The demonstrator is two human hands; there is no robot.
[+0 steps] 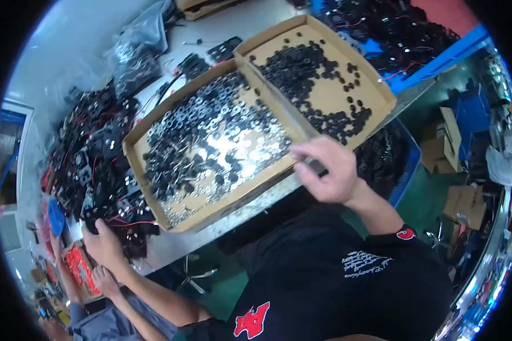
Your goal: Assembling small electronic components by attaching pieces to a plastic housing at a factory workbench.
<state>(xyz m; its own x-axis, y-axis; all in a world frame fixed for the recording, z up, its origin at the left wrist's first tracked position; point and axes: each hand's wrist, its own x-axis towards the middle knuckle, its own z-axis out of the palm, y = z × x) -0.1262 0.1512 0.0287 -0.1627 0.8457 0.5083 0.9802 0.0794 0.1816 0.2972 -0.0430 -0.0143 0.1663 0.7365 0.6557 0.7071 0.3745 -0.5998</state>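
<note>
My right hand (329, 170) is over the near edge where two cardboard trays meet, its thumb and fingers curled together. A small dark patch shows between them; what it is stays unclear. Beneath and to the left lies a tray (233, 209) with shiny metal rings (213, 99), small black pieces and tiny silver parts. The right tray (340, 55) holds many small black rings (298, 65). At the left, my left hand (104, 245) is closed at the near edge of a heap of black parts with red wires (91, 153). Its fingertips are partly hidden against a dark piece.
A clear plastic bag (136, 59) of small parts stands at the back left. More black wired parts (381, 28) lie at the back right beside a blue bar (446, 59). At lower left a co-worker's hand (105, 281) is close to my left forearm, near a box of red-orange pieces (79, 271).
</note>
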